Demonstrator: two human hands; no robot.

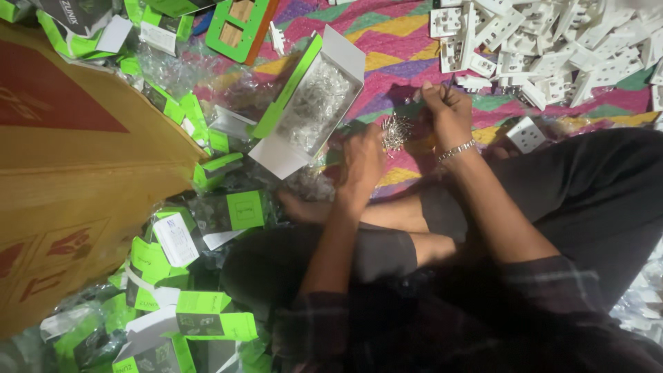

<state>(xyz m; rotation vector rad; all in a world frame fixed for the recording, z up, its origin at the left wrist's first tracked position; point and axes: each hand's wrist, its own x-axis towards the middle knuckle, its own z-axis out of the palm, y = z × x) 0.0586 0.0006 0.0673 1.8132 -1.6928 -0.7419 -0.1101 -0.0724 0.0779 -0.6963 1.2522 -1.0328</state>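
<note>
My left hand (362, 162) lies back-up on the patterned cloth, its fingers curled at the edge of a small heap of shiny metal screws (396, 130). What those fingers hold is hidden. My right hand (445, 114), with a bracelet on the wrist, is just right of the heap and pinches a thin dark tool (450, 82) that points up. A single white switch plate (526, 134) lies to the right of that hand.
An open white and green box (314, 103) of clear plastic packets sits left of the hands. Several white switch plates (552, 48) are piled at top right. Green boxes (207, 314) litter the lower left beside a large brown carton (76, 173). My crossed legs fill the foreground.
</note>
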